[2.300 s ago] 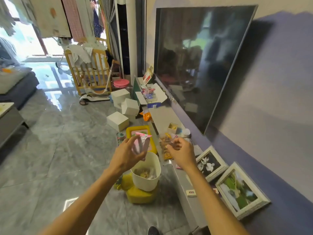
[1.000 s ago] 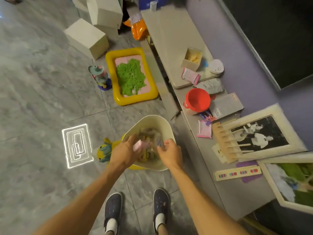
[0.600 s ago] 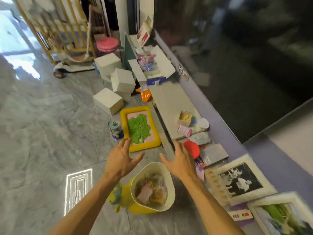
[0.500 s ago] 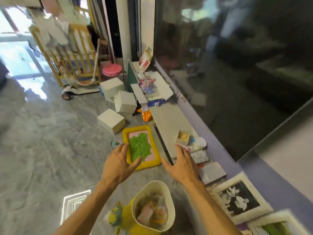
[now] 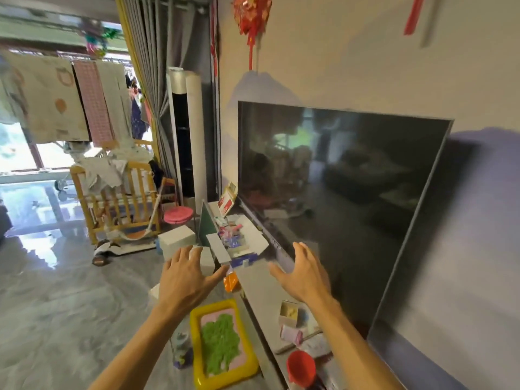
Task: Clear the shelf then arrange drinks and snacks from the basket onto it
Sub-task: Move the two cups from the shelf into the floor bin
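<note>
In the head view the left hand [image 5: 183, 280] hangs just off the front edge of the low shelf [image 5: 261, 288] and the right hand [image 5: 302, 274] over its bare middle. Both are spread and empty, pointing towards the open white box [image 5: 239, 240] at the shelf's far end; the basket is out of frame. That box looks light, but its flaps are loose and it is full of small bits, so it probably wants both palms under its base rather than a grip on the flaps. The small card box [image 5: 288, 313], pink packet [image 5: 291, 334] and red cup [image 5: 301, 364] towards the near end look like easy one-hand lifts.
</note>
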Demonstrator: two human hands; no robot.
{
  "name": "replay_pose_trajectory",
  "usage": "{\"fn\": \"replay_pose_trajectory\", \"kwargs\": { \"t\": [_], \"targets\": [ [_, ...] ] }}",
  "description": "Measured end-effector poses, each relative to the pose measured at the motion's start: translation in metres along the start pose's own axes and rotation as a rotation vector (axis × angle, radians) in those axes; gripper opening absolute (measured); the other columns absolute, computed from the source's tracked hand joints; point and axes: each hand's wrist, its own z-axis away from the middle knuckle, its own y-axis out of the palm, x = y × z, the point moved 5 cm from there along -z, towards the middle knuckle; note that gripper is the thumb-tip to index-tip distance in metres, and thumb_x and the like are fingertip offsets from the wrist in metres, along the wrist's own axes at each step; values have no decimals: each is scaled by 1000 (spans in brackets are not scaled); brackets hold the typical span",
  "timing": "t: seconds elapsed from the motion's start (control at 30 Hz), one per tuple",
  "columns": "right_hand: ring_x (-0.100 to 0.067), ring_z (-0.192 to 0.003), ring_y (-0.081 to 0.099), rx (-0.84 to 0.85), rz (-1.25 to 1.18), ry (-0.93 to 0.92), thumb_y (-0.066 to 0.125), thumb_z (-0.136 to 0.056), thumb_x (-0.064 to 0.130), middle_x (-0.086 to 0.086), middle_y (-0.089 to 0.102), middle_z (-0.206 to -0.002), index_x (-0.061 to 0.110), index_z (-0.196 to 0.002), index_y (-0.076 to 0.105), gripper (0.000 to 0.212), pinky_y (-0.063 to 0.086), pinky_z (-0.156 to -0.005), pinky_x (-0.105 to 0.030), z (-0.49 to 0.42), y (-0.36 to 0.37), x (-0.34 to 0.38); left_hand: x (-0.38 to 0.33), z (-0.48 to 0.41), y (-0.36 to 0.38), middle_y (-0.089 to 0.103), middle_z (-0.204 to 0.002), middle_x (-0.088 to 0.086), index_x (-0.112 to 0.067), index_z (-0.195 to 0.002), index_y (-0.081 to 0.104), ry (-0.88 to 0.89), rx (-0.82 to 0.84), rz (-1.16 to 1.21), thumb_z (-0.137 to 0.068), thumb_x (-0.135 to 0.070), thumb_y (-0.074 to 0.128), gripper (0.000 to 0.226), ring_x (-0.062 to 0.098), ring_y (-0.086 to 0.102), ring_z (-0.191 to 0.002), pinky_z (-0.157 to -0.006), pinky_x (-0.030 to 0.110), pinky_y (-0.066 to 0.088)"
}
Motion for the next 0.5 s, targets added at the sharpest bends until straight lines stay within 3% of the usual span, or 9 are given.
{"fn": "replay_pose_trajectory", "kwargs": {
  "t": [0.27,0.4,0.5],
  "targets": [
    [-26,-161,21,-139,80,175,48,-90,84,-4,19,-176,20,-168,20,104,35,-123,-46,52,-40,-12,-52,-3,2,48,-158,6,-22,-151,51,281,38,36,-79,-101,27,109,27,42,-146,-121,47,34],
    [-27,-160,24,-259,151,320,52,-92,80,-5,21,-175,17,-167,23,103,35,-122,-45,108,-63,-26,-86,10,7,60,-139,5,-20,-135,62,464,33,90,-81,-97,29,100,27,52,-131,-111,47,42],
    [-29,-158,27,-317,196,452,50,-91,82,-5,23,-174,18,-166,24,102,37,-121,-47,163,-81,-38,-120,36,11,58,-145,8,-19,-140,60,566,102,124,-80,-99,23,107,30,52,-135,-113,52,44]
  ]
}}
